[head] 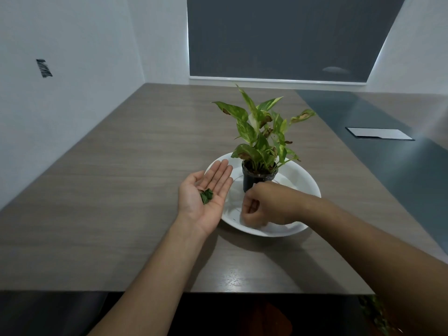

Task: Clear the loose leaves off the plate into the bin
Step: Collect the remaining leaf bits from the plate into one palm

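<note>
Forearms: both bare, reaching over the near edge of the grey wood-grain bench [121,166].
Left hand [203,197]: palm up, fingers flat and wide, cradling small dark green leaf scraps [206,195].
Right hand [257,207]: fingers curled narrow, pinching at the round white plate [305,180]; whether they hold a leaf, I cannot tell.
Plant: variegated, in a black plastic pot [254,178] on the plate.
Bin: not visible.
Technique: keep the palm level; pinch lightly.
Writing: dark wall mark [44,68], unreadable.

Potted plant [260,132] in black pot [257,178], wooden table [121,166], dark window blind [291,37]
</note>
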The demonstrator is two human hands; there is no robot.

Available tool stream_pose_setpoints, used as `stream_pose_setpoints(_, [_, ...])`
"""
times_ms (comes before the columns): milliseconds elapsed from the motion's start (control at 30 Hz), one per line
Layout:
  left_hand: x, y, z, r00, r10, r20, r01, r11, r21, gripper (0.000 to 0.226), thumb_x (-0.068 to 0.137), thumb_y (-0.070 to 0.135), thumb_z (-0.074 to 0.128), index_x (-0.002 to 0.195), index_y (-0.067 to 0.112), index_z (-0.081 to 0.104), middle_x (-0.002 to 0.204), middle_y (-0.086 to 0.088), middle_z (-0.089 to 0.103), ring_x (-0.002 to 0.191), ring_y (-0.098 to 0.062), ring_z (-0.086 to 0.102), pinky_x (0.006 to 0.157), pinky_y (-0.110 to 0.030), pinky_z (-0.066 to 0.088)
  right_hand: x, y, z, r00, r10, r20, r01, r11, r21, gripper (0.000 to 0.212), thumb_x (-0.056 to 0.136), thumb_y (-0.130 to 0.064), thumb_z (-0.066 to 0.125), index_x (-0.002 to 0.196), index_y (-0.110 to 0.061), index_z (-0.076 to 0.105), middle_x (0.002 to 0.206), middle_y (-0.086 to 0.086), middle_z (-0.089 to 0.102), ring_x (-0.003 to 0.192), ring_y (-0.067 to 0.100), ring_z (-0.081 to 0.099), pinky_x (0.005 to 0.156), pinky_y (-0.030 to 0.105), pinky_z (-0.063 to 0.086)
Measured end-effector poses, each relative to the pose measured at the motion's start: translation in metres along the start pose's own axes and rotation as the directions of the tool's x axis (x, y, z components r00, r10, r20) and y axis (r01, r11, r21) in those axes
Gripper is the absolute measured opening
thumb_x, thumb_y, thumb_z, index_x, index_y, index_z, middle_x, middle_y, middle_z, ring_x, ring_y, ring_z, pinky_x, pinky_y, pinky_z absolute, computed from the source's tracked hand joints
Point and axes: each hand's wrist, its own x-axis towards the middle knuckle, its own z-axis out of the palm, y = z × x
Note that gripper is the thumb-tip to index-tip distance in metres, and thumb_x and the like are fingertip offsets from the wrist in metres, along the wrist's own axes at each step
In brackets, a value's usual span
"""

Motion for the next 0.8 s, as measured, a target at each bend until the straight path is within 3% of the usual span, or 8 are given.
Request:
stream_pose_setpoints(100, [-0.002,-0.003,0.001,1.000,0.003,-0.007,-0.003,1.000,-0.027,0.055,0.108,0.022,0.031,0.134,-0.010,0.066,0.131,-0.026,0.075,0.134,-0.038,0.066,0.122,-0.046,0.045,-0.001,-0.011,-0.014,0.989,-0.073,-0.126,0.104,0.958,0.266,0.006,0.094,-0.015,0.078,0.088,-0.014,0.079,0.080,0.007,0.081,0.066,0.018,0.075,0.067,0.031,0.067])
stream_pose_setpoints(200, [-0.004,-0.005,0.003,1.000,-0.003,-0.012,0.002,0.997,-0.074,0.061,0.112,0.028,0.025,0.133,-0.010,0.067,0.133,-0.028,0.073,0.131,-0.039,0.068,0.117,-0.045,0.050,0.003,-0.028,-0.029,0.959,-0.159,-0.236,0.242,0.894,0.378,0.011,0.098,-0.023,0.079,0.088,-0.021,0.081,0.074,-0.007,0.079,0.059,0.002,0.065,0.059,0.022,0.061])
stream_pose_setpoints(333, [-0.007,-0.008,0.009,1.000,-0.024,0.013,0.025,0.997,-0.078,0.058,0.112,0.026,0.027,0.138,-0.011,0.063,0.136,-0.033,0.069,0.121,-0.042,0.074,0.101,-0.042,0.059,0.009,-0.041,-0.034,0.950,-0.225,-0.217,0.280,0.920,0.273,0.018,0.103,-0.030,0.075,0.088,-0.037,0.080,0.084,-0.011,0.081,0.057,0.000,0.065,0.055,0.018,0.056])
stream_pose_setpoints(433, [-0.007,-0.009,0.012,0.998,-0.039,0.053,0.042,0.997,-0.065,0.059,0.113,0.029,0.026,0.143,-0.011,0.059,0.137,-0.034,0.068,0.112,-0.042,0.078,0.098,-0.043,0.059,0.010,-0.040,-0.036,0.947,-0.225,-0.229,0.275,0.936,0.221,0.020,0.102,-0.031,0.076,0.086,-0.043,0.078,0.082,-0.014,0.080,0.055,0.000,0.064,0.053,0.019,0.056])
stream_pose_setpoints(567, [-0.005,-0.009,0.011,0.998,-0.045,0.046,0.049,0.996,-0.080,0.058,0.114,0.028,0.027,0.144,-0.009,0.059,0.141,-0.033,0.065,0.132,-0.045,0.065,0.118,-0.048,0.048,0.008,-0.035,-0.035,0.953,-0.173,-0.248,0.237,0.936,0.259,0.009,0.094,-0.034,0.085,0.089,-0.029,0.080,0.076,-0.013,0.077,0.057,0.003,0.064,0.057,0.029,0.060])
stream_pose_setpoints(700, [-0.002,-0.002,0.009,0.999,-0.018,0.038,0.022,0.992,-0.121,0.057,0.114,0.026,0.026,0.141,-0.011,0.060,0.137,-0.029,0.070,0.132,-0.041,0.067,0.120,-0.047,0.047,0.003,-0.026,-0.032,0.947,-0.165,-0.277,0.236,0.940,0.247,0.023,0.098,-0.046,0.079,0.086,-0.027,0.077,0.068,-0.018,0.074,0.053,0.003,0.064,0.054,0.026,0.058])
stream_pose_setpoints(800, [0.000,0.004,0.004,1.000,0.008,0.027,-0.004,0.989,-0.147,0.056,0.114,0.025,0.025,0.139,-0.011,0.061,0.133,-0.029,0.072,0.135,-0.042,0.064,0.125,-0.048,0.041,0.002,-0.009,-0.025,0.963,-0.117,-0.243,0.176,0.956,0.237,0.022,0.102,-0.044,0.073,0.093,-0.026,0.080,0.080,-0.014,0.081,0.056,0.006,0.068,0.056,0.026,0.060])
